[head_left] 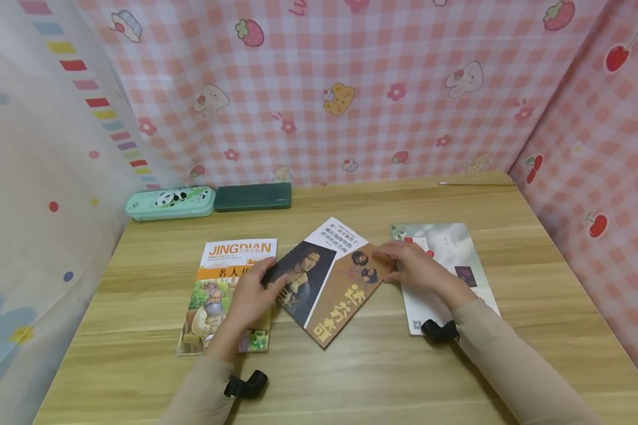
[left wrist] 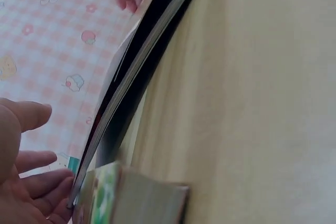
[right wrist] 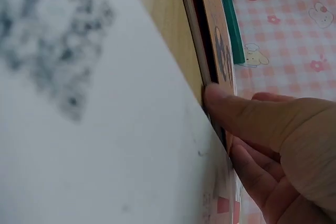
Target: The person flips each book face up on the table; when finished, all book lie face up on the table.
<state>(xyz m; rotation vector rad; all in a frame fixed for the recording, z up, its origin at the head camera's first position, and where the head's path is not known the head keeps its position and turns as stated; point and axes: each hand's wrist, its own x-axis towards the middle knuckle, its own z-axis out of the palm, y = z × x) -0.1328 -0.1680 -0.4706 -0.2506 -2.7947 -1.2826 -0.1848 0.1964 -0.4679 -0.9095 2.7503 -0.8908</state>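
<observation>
- Head view: reaches in over the worktop (head_left: 361, 389) from its front edge with beige sleeves (head_left: 510, 366), a black device (head_left: 247, 385) at each wrist.
- Left of centre, shows a JINGDIAN book (head_left: 212, 319), partly covered by the left hand (head_left: 251, 295).
- At mid-worktop, between two other books, supports the painted-portrait book (head_left: 324, 277) at a slant, one corner toward the front edge; overlaps the JINGDIAN book's right side at its left corner.
- On the left, spreads thumb away from fingers, touching the painted-portrait book's edge with fingertips only.
- With the right hand (head_left: 417, 268), pinches the opposite edge between thumb and fingers; in both wrist views, shows a dark gap between cover and pages.
- Toward the right edge, passes over a white-and-green book (head_left: 436, 254).
- Along the back edge, near the left corner, shows a panda case (head_left: 171, 202) just beside a dark green case (head_left: 253, 196).
- Near the back right corner, shows a pencil (head_left: 475, 183).
- Beyond, rises into a pink checked curtain (head_left: 308, 71).
</observation>
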